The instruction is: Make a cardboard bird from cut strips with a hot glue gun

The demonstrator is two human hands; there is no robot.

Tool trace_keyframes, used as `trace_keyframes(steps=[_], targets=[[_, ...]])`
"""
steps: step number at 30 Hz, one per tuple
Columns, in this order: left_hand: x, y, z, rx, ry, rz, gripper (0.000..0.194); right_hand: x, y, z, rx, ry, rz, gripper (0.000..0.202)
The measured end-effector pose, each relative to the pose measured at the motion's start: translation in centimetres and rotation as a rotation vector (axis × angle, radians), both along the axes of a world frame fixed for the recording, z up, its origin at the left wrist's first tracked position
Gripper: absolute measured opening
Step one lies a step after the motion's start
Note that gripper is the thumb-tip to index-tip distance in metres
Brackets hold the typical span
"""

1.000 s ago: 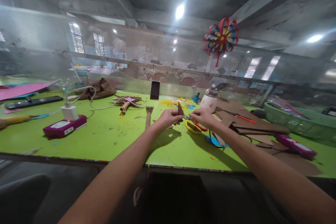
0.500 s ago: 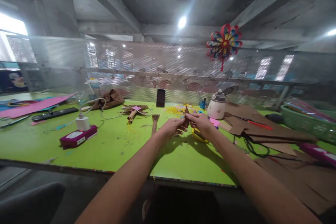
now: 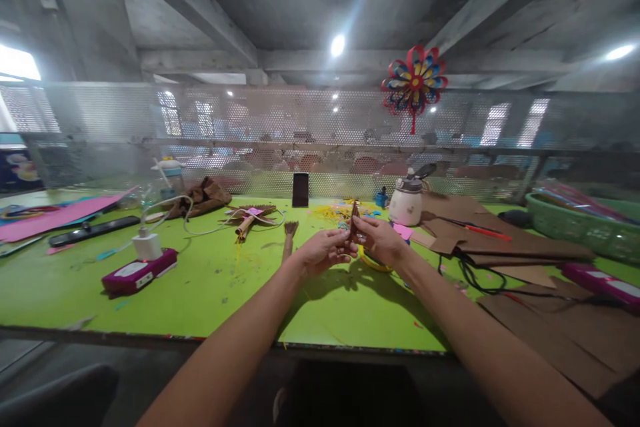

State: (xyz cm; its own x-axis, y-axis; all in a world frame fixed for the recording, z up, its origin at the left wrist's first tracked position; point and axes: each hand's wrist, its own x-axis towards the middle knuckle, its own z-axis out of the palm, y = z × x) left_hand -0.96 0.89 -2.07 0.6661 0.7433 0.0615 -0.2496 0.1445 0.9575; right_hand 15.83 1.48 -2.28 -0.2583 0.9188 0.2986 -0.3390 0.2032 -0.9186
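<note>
Brown piece [image 3: 354, 215] narrow, upright, pointed top; left fingers [image 3: 341, 237], right fingers [image 3: 365, 223] pinching it.

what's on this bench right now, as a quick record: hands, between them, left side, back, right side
left hand: fingers at the small brown piece, left hand
right hand: pinching the same piece, right hand
surface: green table
left side: purple power strip with white plug, pink sheet
back: dark phone-like slab, upright; pale bottle
right side: brown paper sheets, green basket
hanging: red, blue and yellow flower ornament
</note>
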Motion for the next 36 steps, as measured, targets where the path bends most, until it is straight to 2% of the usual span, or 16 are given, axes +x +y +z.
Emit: trace_keyframes(steps=[3,7,12,18,21,26,29,36], targets=[[0.2,0.2,0.0,0.042,0.033,0.050,0.021,0.2,0.0,-0.1,-0.009,0.001,0.004,0.029],[0.5,0.7,-0.1,0.141,0.076,0.224,0.022,0.2,0.0,-0.2,-0.021,-0.013,0.012,0.028],[1.0,0.5,0.2,0.417,0.220,0.486,0.018,-0.3,-0.5,-0.1,-0.097,-0.022,-0.029,0.028],[0.9,0.0,0.1,0.789,0.507,0.649,0.016,-0.8,-0.7,-0.4,-0.082,-0.028,-0.055,0.030],[0.8,0.0,-0.3,0.963,0.645,0.692,0.016,-0.9,-0.2,-0.9,-0.071,-0.019,-0.078,0.030],[0.8,-0.1,-0.5,1.111,0.789,0.746,0.018,-1.1,0.2,-1.3,-0.076,0.018,-0.230,0.032],[0.9,-0.2,-0.5,1.182,0.798,0.761,0.020,-1.2,-0.2,-1.0,-0.076,0.024,-0.260,0.032],[1.0,-0.3,-0.7,1.308,0.764,0.754,0.021,-1.1,-0.5,-0.5,-0.071,0.078,-0.221,0.033]])
